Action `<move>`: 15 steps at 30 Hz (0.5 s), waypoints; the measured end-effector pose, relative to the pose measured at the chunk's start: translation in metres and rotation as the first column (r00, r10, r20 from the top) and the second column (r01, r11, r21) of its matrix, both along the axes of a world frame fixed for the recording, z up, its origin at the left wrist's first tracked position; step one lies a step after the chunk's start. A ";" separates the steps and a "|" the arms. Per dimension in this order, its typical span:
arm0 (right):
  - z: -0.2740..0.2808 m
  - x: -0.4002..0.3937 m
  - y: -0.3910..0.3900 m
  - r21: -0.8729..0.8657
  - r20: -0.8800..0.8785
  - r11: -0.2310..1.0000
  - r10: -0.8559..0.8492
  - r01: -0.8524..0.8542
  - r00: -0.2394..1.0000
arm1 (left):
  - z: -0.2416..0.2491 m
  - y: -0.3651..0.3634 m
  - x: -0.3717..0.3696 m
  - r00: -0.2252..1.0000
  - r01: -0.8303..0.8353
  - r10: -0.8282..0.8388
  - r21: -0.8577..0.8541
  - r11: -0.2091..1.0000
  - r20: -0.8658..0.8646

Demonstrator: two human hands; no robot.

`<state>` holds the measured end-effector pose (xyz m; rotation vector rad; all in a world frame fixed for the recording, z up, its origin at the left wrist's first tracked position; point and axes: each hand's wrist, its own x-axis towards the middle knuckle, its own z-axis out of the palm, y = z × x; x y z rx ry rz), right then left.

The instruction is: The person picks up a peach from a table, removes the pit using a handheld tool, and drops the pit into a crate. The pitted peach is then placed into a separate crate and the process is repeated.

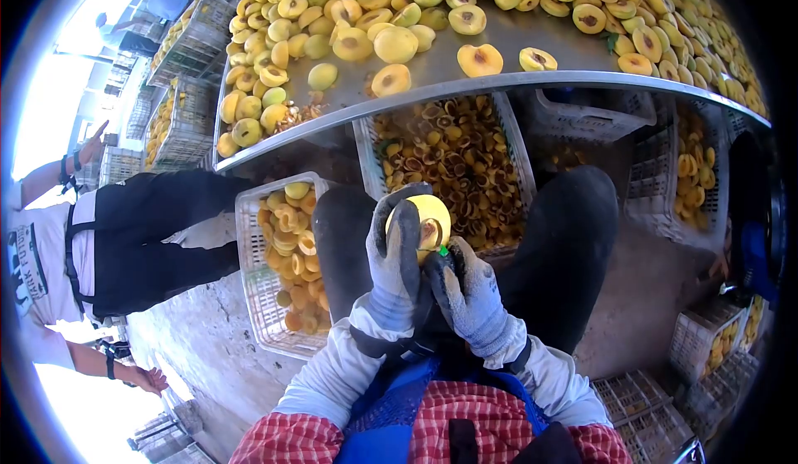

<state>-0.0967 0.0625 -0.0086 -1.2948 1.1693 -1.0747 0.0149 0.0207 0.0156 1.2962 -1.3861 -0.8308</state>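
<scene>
My left hand (397,256), in a grey glove, grips a yellow peach half (429,219) held up over my lap, its pit cavity facing right. My right hand (470,291), gloved too, is closed around a small tool with a green bit (443,251) showing at the fruit's lower edge. Both hands sit between my knees, above a white crate of pits and scraps (453,165). The tool's blade is hidden by the fruit and fingers.
A steel table (449,69) ahead carries several halved and whole yellow peaches. A white crate of peach halves (287,265) stands at my left knee. Another person in a dark apron (125,240) sits to the left. More crates (698,173) stand at right.
</scene>
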 end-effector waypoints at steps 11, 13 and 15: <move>0.013 -0.016 0.003 0.303 0.951 0.591 -0.135 -0.747 0.279 | -0.003 -0.014 0.007 0.916 0.324 -0.252 0.208 0.923 -0.311; -0.001 -0.011 0.006 0.134 0.959 0.506 -0.281 -0.852 -0.017 | -0.003 -0.019 0.013 0.811 0.512 -0.345 0.287 0.810 -0.473; -0.011 -0.004 0.010 -0.002 0.898 0.501 -0.381 -0.866 -0.222 | -0.014 -0.013 0.010 0.646 0.545 -0.100 0.365 0.755 -0.757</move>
